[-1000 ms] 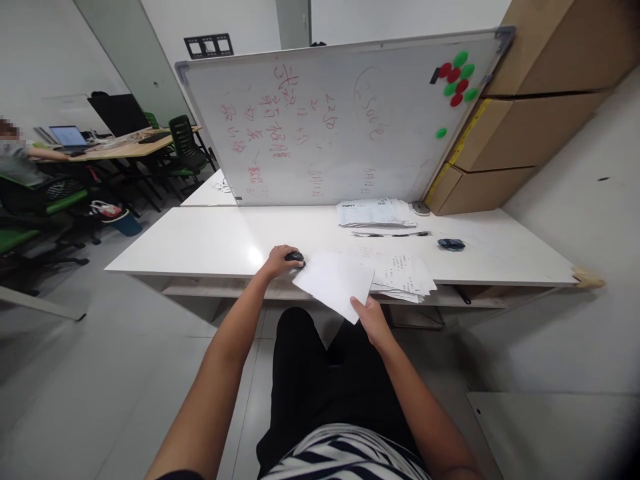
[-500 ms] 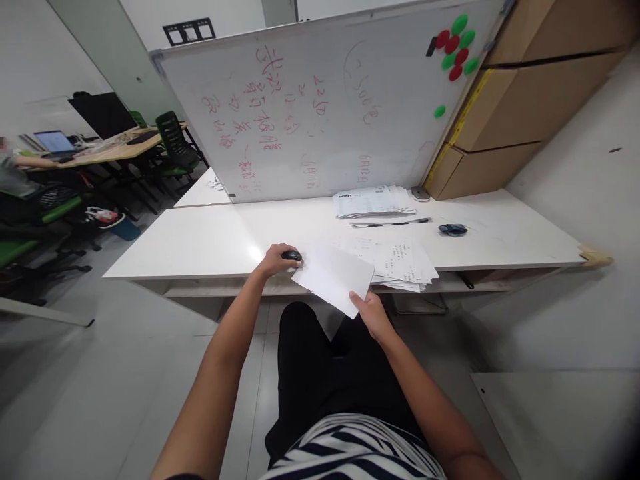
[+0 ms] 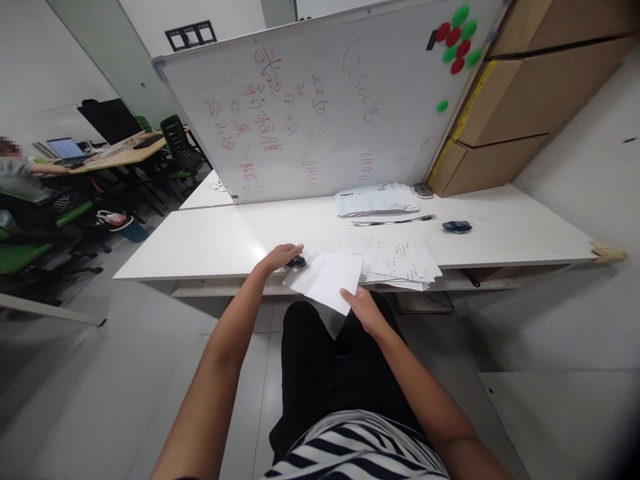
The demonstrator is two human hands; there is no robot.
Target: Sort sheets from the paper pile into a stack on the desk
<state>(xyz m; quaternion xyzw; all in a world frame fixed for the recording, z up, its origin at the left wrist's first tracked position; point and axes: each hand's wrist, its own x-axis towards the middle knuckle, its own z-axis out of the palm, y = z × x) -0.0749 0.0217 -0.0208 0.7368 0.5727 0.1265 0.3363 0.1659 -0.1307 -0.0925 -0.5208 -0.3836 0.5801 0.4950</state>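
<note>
My left hand (image 3: 281, 257) is closed over a small black stapler (image 3: 299, 262) at the desk's front edge, its fingers partly covering it. The stapler overlaps the upper left part of some white paper sheets (image 3: 327, 275). My right hand (image 3: 364, 308) pinches the lower right corner of these sheets, thumb on top, over my lap. The sheets look blank on top and reach out past the desk edge. Just right of them lies a spread pile of printed papers (image 3: 400, 260), some hanging over the edge.
On the white desk (image 3: 210, 240) lie a stack of printed forms (image 3: 375, 200), a thin dark pen-like item (image 3: 400, 221) and a dark blue object (image 3: 457, 227). A whiteboard (image 3: 320, 100) and cardboard boxes (image 3: 540, 100) stand behind. Another person (image 3: 23, 177) sits at a far-left desk.
The sheets have shifted left and turned slightly, now reaching under the stapler. My right hand moved left with them. My left hand's fingers have straightened over the stapler.
</note>
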